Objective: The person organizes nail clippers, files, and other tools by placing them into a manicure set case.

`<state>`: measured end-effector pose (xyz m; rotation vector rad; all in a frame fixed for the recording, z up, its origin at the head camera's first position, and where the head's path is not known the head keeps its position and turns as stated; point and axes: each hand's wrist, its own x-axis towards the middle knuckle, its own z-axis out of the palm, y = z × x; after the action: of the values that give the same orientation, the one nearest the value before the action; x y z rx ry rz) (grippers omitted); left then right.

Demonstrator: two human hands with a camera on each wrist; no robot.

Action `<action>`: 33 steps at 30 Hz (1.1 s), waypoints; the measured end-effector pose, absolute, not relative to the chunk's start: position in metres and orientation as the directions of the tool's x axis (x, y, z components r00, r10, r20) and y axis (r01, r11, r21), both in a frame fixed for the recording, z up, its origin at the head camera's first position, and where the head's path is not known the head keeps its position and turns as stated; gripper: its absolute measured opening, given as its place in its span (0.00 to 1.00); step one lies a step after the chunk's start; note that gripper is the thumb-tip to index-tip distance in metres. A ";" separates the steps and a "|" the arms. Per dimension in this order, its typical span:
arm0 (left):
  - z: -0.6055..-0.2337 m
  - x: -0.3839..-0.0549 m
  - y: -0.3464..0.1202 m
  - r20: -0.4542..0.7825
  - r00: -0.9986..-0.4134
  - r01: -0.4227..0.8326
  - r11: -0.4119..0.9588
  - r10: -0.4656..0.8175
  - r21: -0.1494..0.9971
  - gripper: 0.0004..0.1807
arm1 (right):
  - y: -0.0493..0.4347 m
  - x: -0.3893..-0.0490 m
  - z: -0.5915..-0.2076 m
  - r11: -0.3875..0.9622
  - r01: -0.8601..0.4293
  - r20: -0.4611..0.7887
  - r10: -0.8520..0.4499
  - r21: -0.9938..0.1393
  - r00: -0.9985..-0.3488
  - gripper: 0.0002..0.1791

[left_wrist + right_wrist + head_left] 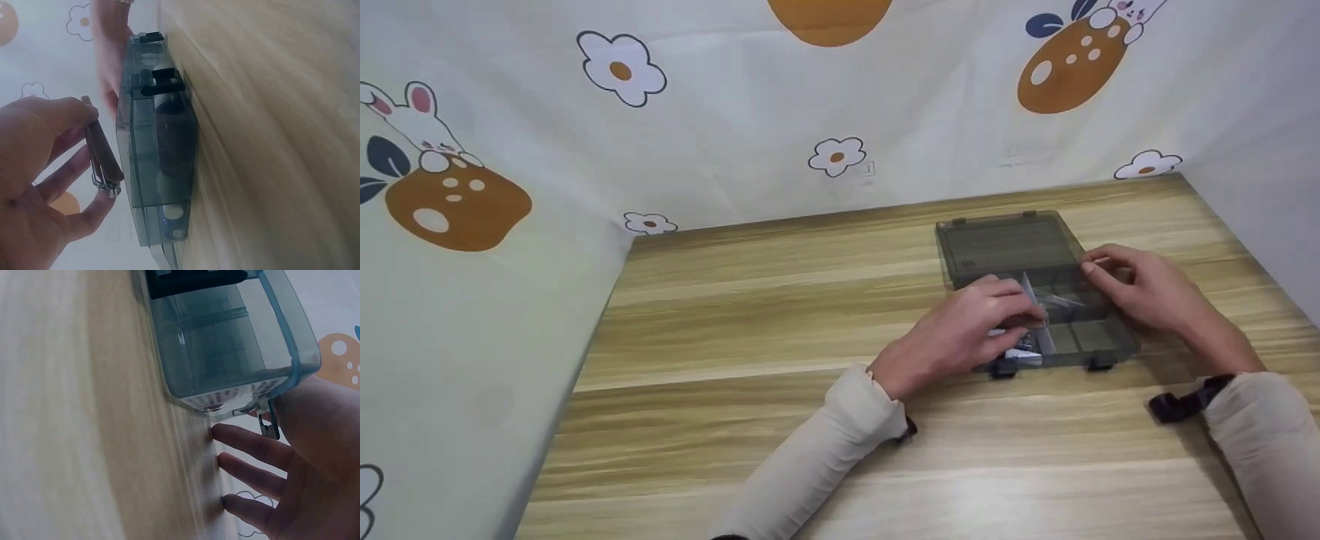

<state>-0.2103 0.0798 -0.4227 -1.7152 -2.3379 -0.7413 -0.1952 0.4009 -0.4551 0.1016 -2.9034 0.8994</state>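
Observation:
My left hand (960,330) reaches over the front left part of a smoky clear plastic compartment box (1080,351), its lid (1009,244) folded back. Between its thumb and fingers it pinches a nail clipper (104,151), seen just outside the box wall in the left wrist view. My right hand (1155,289) holds the box at its back right corner, thumb over the wall. Its other fingers extend down outside that wall in the right wrist view, near a small metal-looking piece (270,419). Small items lie in the compartments, partly hidden by the left hand.
The box stands on a wood-grain table (735,315), towards its right side. Two dark latches, one the front latch (1101,362), stick out at its front. A patterned cloth (735,112) hangs behind the table and along both sides.

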 end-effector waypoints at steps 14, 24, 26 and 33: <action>-0.424 -0.212 0.104 0.383 -0.305 0.933 0.192 0.872 0.305 0.13 | 0.402 -0.196 -0.455 0.840 -0.122 0.155 -0.045 -0.529 -0.987 0.19; -0.425 -0.211 0.126 0.376 -0.267 0.945 0.165 0.887 0.282 0.13 | 0.403 -0.195 -0.457 0.840 -0.130 0.165 -0.049 -0.526 -0.985 0.19; -0.424 -0.210 0.131 0.368 -0.266 0.946 0.168 0.891 0.278 0.13 | 0.403 -0.195 -0.457 0.838 -0.129 0.163 -0.048 -0.530 -0.985 0.19; -0.427 -0.206 0.146 0.331 -0.257 0.954 0.185 0.908 0.235 0.13 | 0.403 -0.194 -0.455 0.831 -0.110 0.130 -0.045 -0.545 -0.990 0.20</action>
<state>-0.2061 0.1459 -0.4268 -1.8384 -2.3258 -0.6027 -0.1945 0.4033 -0.4555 0.1233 -2.8985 0.8736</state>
